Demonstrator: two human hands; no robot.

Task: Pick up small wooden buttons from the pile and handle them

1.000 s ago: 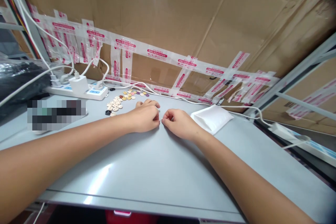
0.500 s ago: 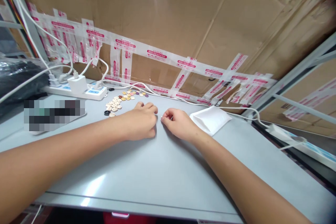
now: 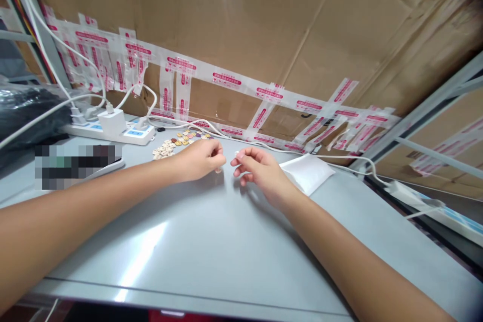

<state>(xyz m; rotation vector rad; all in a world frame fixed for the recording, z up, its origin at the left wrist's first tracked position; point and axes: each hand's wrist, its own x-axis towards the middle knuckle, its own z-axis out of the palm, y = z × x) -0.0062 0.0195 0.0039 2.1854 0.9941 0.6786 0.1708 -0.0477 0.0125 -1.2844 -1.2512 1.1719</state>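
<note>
Both my hands hover just above the grey table, fingertips almost meeting. My left hand has its fingers curled into a pinch, and I cannot make out anything in it. My right hand pinches a tiny white piece between thumb and forefinger, too small to identify. A scatter of small buttons, cream, yellow and purple, lies just beyond my left hand. A flat white pouch rests right of my right hand.
A white power strip with plugs and cables sits at the back left, beside a black bag. A taped cardboard wall closes the back. A second power strip lies past the table's right edge.
Both hands have lifted off the table and drawn slightly apart. My left hand now covers the nearest buttons, and my right fingers have opened a little around the white piece.
</note>
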